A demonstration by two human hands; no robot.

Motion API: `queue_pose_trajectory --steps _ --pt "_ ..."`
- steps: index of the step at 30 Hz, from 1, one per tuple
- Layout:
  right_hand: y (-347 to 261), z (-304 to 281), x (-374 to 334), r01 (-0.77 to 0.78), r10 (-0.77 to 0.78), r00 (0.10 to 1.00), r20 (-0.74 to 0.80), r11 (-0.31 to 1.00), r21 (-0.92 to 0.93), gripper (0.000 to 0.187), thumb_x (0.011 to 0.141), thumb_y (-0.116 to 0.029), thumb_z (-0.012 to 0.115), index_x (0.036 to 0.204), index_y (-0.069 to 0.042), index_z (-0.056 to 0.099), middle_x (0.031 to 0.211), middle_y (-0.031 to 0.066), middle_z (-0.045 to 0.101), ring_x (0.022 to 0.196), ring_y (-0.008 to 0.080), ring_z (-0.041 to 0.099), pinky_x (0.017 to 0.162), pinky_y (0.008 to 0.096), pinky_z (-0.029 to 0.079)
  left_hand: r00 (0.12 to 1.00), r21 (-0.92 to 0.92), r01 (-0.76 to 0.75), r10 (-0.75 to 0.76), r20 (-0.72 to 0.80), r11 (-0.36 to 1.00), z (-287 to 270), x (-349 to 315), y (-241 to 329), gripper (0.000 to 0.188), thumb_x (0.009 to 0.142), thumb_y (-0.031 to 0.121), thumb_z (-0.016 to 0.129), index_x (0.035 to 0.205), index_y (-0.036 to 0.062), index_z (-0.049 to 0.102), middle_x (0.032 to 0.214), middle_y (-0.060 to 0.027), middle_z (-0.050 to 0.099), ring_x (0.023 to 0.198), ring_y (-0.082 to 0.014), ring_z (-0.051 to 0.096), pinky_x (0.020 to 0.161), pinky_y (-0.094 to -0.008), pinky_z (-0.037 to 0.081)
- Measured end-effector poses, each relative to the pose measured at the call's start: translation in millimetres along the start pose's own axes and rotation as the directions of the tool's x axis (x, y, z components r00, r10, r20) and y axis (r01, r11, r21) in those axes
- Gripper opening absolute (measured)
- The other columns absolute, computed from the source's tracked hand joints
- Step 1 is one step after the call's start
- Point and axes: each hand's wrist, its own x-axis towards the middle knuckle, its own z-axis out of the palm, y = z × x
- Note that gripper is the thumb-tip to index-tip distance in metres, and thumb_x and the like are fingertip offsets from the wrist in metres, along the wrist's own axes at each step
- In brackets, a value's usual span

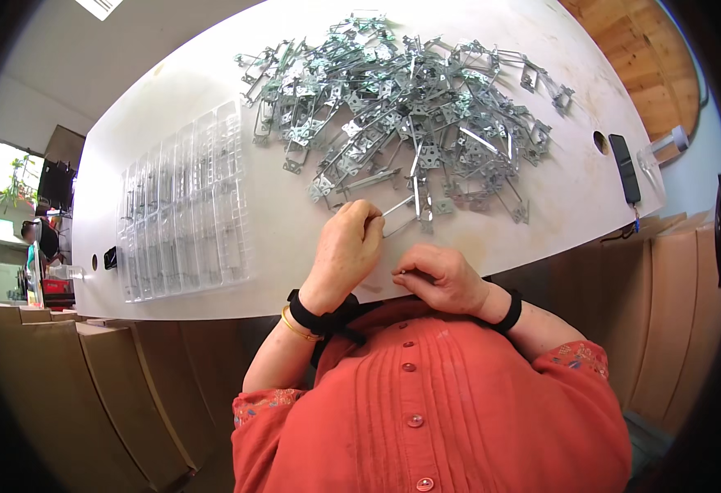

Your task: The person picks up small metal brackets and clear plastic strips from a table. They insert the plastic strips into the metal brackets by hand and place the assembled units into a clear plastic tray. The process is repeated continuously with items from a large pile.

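My left hand (349,245) is closed in a pinch on one end of a thin metal bracket (399,205), near the table's front edge. The bracket's far end reaches the near side of a big heap of similar silvery brackets (426,107), which have flat punched plates and long narrow arms. Close by on the right, my right hand (447,279) is held at the table edge with thumb and forefinger pressed together. A tiny bright speck shows at its fingertips, too small to name.
A clear plastic tray (244,222) with long compartments, several holding metal parts, lies on the white table (295,297) to the left. A black phone-like object (624,168) and a clear bottle (666,148) are at the right edge. Cardboard boxes (122,386) stand below the table.
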Motion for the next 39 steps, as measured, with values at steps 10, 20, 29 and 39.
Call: queue_pose_trajectory --steps 10,20,29,39 --pt "-1.7 -0.1 -4.1 -0.167 0.172 0.979 -0.111 0.984 0.053 0.011 0.096 -0.003 0.077 0.106 -0.002 0.071 0.126 0.0195 0.073 0.092 0.0258 0.076 0.079 0.0338 0.060 0.979 -0.178 0.205 -0.200 0.050 0.962 -11.1 -6.9 16.7 0.018 0.101 0.011 0.067 0.099 -0.0059 0.072 0.079 -0.0092 0.074 0.071 -0.0121 0.067 0.066 -0.0305 0.053" --pt "-7.9 -2.6 -4.7 -0.121 0.112 0.981 -0.160 0.991 -0.048 0.011 0.096 -0.002 0.078 0.105 -0.003 0.071 0.128 0.0214 0.073 0.096 0.0250 0.075 0.077 0.0334 0.059 0.963 -0.203 0.267 -0.271 0.011 0.942 -33.3 -21.0 6.7 0.016 0.101 0.010 0.068 0.100 -0.0055 0.072 0.078 -0.0069 0.073 0.073 -0.0097 0.067 0.066 -0.0285 0.052" --pt "-5.9 6.0 -1.4 -0.072 0.069 0.987 -0.143 0.997 -0.019 0.014 0.097 0.000 0.078 0.110 -0.003 0.072 0.105 0.0090 0.072 0.079 0.0177 0.065 0.073 0.0295 0.054 0.898 -0.314 0.440 -0.409 0.162 0.842 -64.1 -60.7 -4.6 0.018 0.104 0.015 0.067 0.105 -0.0023 0.072 0.078 -0.0009 0.068 0.068 -0.0059 0.059 0.060 -0.0252 0.047" --pt "0.3 17.4 11.0 -0.127 0.143 0.963 -0.229 0.988 0.084 0.013 0.104 0.000 0.072 0.116 -0.003 0.072 0.099 0.0067 0.073 0.083 0.0131 0.070 0.075 0.0268 0.056 0.923 -0.335 0.371 -0.382 0.035 0.866 -54.4 -70.3 -28.7 0.021 0.106 0.017 0.069 0.111 -0.0029 0.073 0.084 0.0033 0.067 0.073 -0.0034 0.057 0.064 -0.0234 0.047"
